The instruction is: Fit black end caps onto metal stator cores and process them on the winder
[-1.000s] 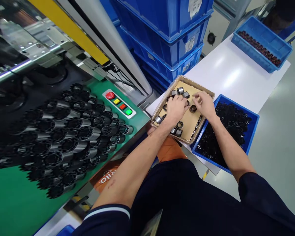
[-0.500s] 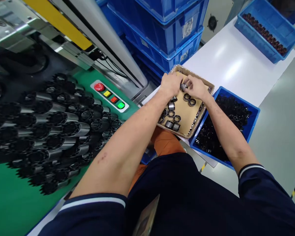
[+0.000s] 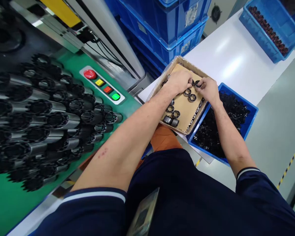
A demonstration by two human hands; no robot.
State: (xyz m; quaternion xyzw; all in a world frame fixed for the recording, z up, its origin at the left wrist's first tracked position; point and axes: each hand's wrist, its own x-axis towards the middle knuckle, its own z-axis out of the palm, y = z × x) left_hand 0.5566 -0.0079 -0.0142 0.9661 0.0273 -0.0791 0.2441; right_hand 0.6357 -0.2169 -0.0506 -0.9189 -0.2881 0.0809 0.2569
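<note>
Hands no longer meeting over one part: left hand (image 3: 180, 82) touching a dark ring (image 3: 192, 83), right hand (image 3: 209, 90) now pinching a second ring (image 3: 197, 84).

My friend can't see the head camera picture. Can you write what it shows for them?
A person's left hand and right hand reach into a shallow brown box holding small dark rings. To its right sits a blue plastic bin of black parts; at far left, silver cylinders with black toothed ends crowd a green worktop.
</note>
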